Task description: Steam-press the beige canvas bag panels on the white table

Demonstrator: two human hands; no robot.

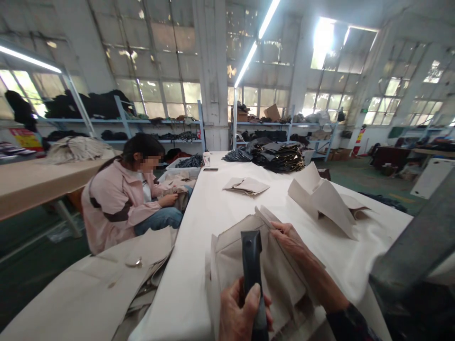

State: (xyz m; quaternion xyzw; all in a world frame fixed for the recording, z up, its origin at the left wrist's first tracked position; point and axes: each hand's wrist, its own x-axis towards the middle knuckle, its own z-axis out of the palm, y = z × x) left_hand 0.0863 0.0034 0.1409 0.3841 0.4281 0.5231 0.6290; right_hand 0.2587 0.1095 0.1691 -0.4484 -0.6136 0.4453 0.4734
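Observation:
Wrapped round a dark, flat-ended tool (251, 255) is my left hand (239, 308), its thumb pressed on the front. The tool stands nearly upright before a beige fabric piece (231, 241) with stitched seams. At the upper right edge of that piece my right hand (289, 239) pinches the fabric between thumb and fingers. The lower part of the fabric is partly hidden behind my left hand and the tool.
Beige pieces (246, 185) and a folded beige stack (325, 201) lie on the white table (199, 213). Dark bundled pieces (280, 155) sit at its far end. A seated person (117, 199) handles fabric at the left, behind more beige pieces (88, 289).

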